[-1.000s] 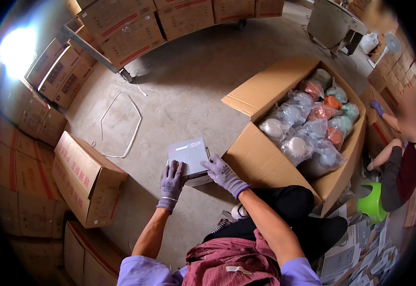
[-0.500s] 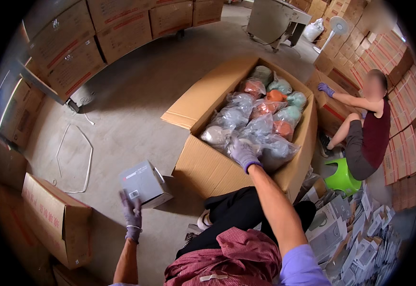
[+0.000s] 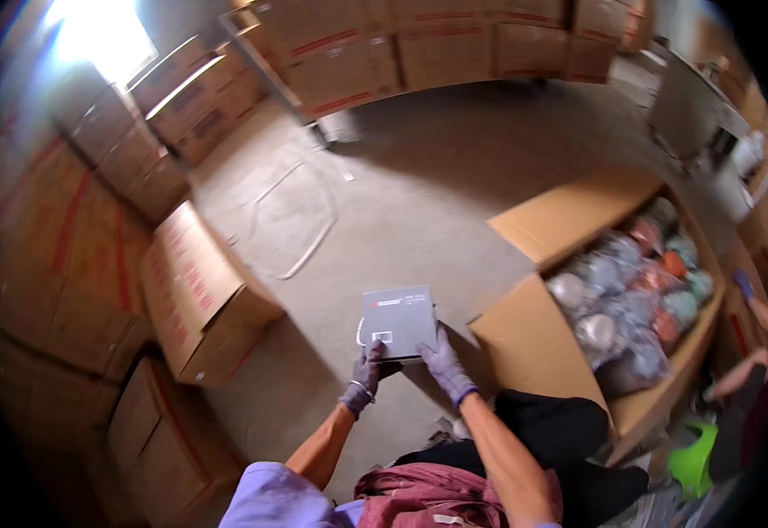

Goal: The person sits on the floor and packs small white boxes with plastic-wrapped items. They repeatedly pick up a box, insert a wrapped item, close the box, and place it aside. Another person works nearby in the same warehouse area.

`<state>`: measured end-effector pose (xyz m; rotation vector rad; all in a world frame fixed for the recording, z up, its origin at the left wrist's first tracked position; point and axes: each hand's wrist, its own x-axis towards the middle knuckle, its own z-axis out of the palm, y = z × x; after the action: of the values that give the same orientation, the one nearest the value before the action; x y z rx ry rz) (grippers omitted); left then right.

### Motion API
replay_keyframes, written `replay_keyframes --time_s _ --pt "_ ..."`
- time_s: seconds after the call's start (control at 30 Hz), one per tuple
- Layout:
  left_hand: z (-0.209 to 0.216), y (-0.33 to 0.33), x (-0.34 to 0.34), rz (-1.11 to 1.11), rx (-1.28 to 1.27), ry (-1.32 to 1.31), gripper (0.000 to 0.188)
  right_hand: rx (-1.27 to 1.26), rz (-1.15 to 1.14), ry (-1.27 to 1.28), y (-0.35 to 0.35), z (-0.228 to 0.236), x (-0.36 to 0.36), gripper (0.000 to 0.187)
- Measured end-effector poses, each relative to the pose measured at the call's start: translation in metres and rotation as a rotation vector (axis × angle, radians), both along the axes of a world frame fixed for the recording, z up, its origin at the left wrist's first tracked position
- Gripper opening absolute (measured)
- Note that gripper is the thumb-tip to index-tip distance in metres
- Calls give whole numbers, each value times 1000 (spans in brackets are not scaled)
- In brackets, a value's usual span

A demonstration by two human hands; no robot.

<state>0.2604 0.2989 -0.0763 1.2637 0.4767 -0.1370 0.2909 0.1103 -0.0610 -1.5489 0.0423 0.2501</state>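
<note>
A small grey carton (image 3: 400, 317) with a white label is held between both my gloved hands in front of me. My left hand (image 3: 369, 373) has its fingers closed on the near left corner. At the near right corner my right hand (image 3: 445, 362) grips it, thumb and fingers along the side. To the right stands a large open cardboard box (image 3: 549, 333) with its flaps folded out. Inside it lie several rounded items in clear plastic bags (image 3: 635, 273), in white, grey, orange and pale green.
A closed carton (image 3: 212, 295) stands on the floor to my left, before stacked boxes (image 3: 67, 255). A loose white strap (image 3: 324, 242) lies on the floor ahead. Loaded boxes (image 3: 446, 53) line the back. At far right sits a co-worker by a green stool (image 3: 694, 459).
My right hand has left the bagged items in the large box and now grips the grey carton. My left hand has taken hold of it too. The view has swung left.
</note>
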Motion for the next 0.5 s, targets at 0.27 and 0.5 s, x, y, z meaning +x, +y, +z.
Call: replay_keyframes --time_s 0.27,0.5 --pt "63 142 -83 491 -170 -25 52 515 432 78 117 61 -42 73" --pt "4 258 -74 779 22 21 57 7 346 -81 13 139 -48 69"
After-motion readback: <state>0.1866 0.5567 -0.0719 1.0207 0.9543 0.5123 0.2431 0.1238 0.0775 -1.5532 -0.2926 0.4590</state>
